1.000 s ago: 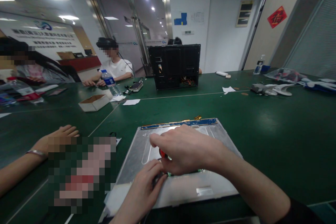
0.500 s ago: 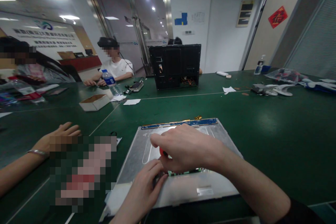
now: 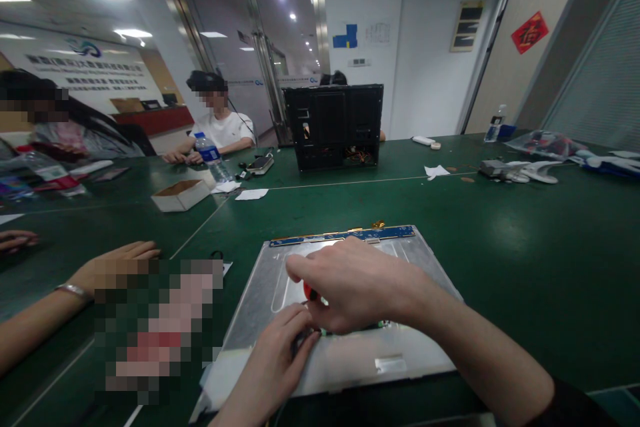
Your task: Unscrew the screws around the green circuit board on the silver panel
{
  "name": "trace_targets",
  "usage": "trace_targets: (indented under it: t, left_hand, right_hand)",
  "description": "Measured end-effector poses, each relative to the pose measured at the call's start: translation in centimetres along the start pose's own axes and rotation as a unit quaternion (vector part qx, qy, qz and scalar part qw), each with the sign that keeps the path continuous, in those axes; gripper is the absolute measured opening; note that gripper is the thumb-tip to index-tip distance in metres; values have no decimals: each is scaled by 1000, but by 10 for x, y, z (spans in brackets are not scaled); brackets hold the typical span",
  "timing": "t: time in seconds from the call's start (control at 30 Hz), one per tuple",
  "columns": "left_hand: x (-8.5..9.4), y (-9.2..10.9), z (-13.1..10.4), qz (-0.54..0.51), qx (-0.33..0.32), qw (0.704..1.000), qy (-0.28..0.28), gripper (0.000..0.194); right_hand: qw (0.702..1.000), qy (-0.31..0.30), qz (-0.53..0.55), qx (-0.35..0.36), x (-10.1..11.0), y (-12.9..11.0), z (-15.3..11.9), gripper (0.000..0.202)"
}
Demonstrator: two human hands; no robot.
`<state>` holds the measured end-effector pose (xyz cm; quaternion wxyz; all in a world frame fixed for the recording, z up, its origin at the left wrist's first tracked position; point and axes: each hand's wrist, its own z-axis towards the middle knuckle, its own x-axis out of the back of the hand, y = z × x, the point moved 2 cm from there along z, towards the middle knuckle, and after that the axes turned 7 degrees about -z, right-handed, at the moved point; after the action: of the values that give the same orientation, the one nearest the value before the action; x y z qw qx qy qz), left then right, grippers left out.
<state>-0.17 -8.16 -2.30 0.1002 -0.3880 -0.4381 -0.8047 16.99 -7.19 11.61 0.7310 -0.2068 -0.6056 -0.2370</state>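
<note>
A flat display panel (image 3: 425,353) lies back side up on the green table before me, with a blue circuit strip (image 3: 393,233) along its far edge. My right hand (image 3: 357,283) is closed around the red-and-black handle of a screwdriver (image 3: 310,291); its tip is hidden under the hand. Beneath that hand, part of a green circuit board (image 3: 367,328) shows on the panel. My left hand (image 3: 280,350) rests at the board's left end, fingers bent together and touching the right hand. Whatever those fingers pinch is hidden.
A co-worker's hand (image 3: 117,267) with a bracelet lies on the table to the left; another hand (image 3: 17,240) shows at the left edge. Farther off are a white box (image 3: 181,195), a water bottle (image 3: 210,157), a black monitor housing (image 3: 337,123) and white gloves (image 3: 533,171).
My right hand has turned slightly on the screwdriver, lowering its underside over the board. My left hand stays put. The co-worker's hand has shifted a little, and another hand has entered at left.
</note>
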Motion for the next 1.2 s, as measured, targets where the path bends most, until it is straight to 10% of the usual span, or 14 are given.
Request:
trace_targets:
  t: [1.2]
  left_hand:
    - [0, 3, -1, 4, 18, 1000, 7, 15]
  right_hand:
    - [1000, 6, -19, -7, 2, 0, 1, 21]
